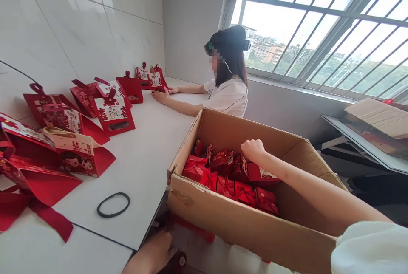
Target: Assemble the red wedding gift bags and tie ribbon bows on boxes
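Observation:
A large cardboard box stands beside the table, holding several small red gift boxes with ribbons and printed panels. Over it reaches my right hand, its fingers curled closed just above a red gift box with a white panel. Whatever those fingers grip, if anything, is hidden under the hand. My left hand is low by the table edge, below the near corner of the cardboard box. It is blurred and partly out of view; a dark red item is close to its thumb.
On the white table stand several red handled gift boxes, with a black elastic band nearer. A co-worker sits at the far end, hands on a red gift box. Flat panels lean at right.

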A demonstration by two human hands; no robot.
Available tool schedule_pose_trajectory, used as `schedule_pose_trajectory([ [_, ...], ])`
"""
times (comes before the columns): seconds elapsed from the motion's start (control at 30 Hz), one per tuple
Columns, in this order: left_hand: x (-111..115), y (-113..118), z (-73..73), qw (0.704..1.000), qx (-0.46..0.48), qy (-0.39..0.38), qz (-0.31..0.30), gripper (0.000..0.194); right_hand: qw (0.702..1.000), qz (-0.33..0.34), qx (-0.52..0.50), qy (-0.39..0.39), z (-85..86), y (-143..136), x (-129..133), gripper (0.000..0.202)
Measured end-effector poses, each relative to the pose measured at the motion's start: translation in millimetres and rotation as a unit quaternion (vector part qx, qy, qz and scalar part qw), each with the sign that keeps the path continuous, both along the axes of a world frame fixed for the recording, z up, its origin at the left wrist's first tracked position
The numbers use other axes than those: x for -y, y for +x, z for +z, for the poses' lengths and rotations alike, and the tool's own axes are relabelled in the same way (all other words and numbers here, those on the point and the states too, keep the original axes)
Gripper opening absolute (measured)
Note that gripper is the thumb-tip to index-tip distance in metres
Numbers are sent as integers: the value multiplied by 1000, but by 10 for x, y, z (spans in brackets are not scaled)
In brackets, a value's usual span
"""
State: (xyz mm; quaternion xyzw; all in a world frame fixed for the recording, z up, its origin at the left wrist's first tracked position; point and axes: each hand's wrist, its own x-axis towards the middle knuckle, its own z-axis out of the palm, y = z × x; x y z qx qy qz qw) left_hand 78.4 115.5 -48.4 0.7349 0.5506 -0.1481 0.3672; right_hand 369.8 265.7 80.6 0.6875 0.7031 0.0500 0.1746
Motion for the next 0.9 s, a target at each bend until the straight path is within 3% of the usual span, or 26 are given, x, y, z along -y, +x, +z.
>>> schedule_pose_trajectory([
  [0.1, -2, -39, -87, 1000, 2, 11, -15, 49, 994, 96, 8, 51, 464, -539, 148, 20],
  [0.2, 24, -20, -19, 999, 34, 21, -23, 44, 970, 224, -14, 91, 802, -1160, 400, 24],
  [0.27, 92, 27, 164, 995, 91, 42, -24, 36, 924, 366, -31, 105, 938, -1584, 572, 21],
  [0.37, 281, 94, 575, 971, 196, 135, -10, 31, 854, 504, -79, 106, 1055, -2188, 800, 24],
  [0.43, 445, 92, 853, 938, 227, 262, 15, 32, 828, 544, -95, 100, 1116, -2550, 950, 25],
  [0.53, 716, -6, 1164, 831, 228, 503, 66, 43, 811, 572, -96, 81, 1218, -3001, 1228, 21],
  [0.6, 904, -104, 1289, 751, 201, 621, 100, 52, 794, 596, -99, 70, 1285, -3230, 1459, 15],
  [0.7, 1183, -226, 1369, 674, 153, 709, 139, 62, 769, 628, -102, 67, 1354, -3492, 1845, 17],
  [0.8, 1448, -297, 1352, 639, 90, 743, 175, 72, 756, 645, -94, 56, 1356, -3716, 2229, 22],
  [0.9, 1696, -353, 1278, 642, 19, 736, 216, 73, 744, 658, -94, 61, 1302, -3917, 2585, 23],
])
